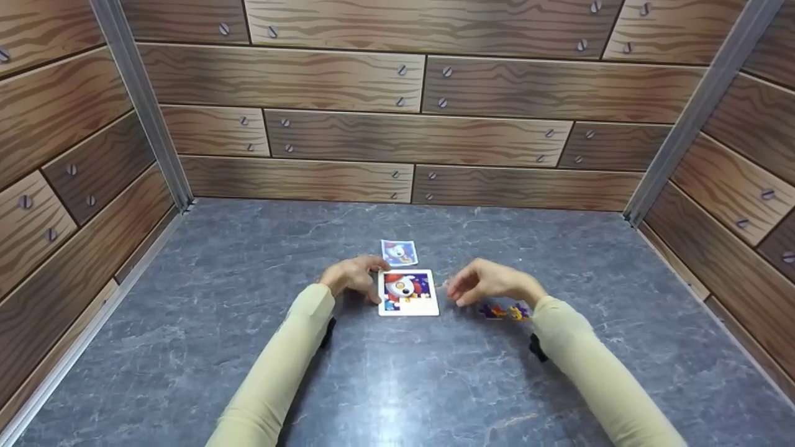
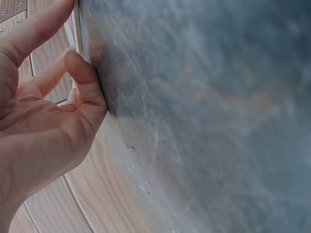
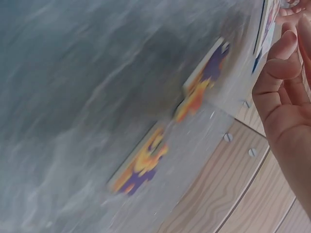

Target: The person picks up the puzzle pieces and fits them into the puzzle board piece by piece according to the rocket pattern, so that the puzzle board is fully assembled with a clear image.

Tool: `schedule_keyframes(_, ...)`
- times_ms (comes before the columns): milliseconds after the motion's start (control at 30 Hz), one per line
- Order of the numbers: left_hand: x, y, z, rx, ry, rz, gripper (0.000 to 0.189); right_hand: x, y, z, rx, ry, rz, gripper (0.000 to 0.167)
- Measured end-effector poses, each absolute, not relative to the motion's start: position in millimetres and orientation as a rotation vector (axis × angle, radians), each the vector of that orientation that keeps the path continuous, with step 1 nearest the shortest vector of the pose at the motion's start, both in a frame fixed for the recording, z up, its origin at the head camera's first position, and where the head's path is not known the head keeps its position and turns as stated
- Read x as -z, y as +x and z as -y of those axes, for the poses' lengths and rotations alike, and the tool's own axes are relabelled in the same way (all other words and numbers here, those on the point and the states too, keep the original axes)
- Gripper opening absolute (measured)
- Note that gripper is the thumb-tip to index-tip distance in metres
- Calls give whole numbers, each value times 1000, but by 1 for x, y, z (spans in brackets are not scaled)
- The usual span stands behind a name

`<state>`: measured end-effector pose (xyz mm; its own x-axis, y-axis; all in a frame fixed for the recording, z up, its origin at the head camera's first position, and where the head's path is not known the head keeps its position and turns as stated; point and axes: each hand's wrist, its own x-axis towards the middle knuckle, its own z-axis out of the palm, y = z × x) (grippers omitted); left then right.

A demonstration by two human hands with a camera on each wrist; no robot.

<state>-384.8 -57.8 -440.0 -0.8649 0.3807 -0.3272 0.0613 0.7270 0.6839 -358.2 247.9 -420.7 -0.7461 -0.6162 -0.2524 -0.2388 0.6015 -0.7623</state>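
Observation:
A white-framed jigsaw puzzle (image 1: 408,308) lies flat on the table. Its picture shows a white cartoon figure with red on a purple ground, and a white bare patch fills the lower right. My left hand (image 1: 355,274) holds the frame by its left side, thumb at the left edge and a finger at the top left corner. Just right of the frame hovers my right hand (image 1: 490,282), its fingers loosely bent, with nothing visible between them. Beneath the right wrist lie loose puzzle pieces (image 3: 141,162) in purple, orange and yellow.
Behind the frame lies a small picture card (image 1: 399,252) with a similar figure. The grey marbled table (image 1: 279,397) is bounded by wood-plank-patterned walls (image 1: 348,133) at the back and both sides.

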Motion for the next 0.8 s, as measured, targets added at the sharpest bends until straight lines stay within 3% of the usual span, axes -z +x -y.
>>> schedule_keyframes(333,440,-385,59,-954,316,-2458,71,424,-356,-279,900,-670,-2390,24)
schedule_keyframes(800,440,-384,59,-964,332,-2495,70,429,-355,-303,852,-698,-2417,29)
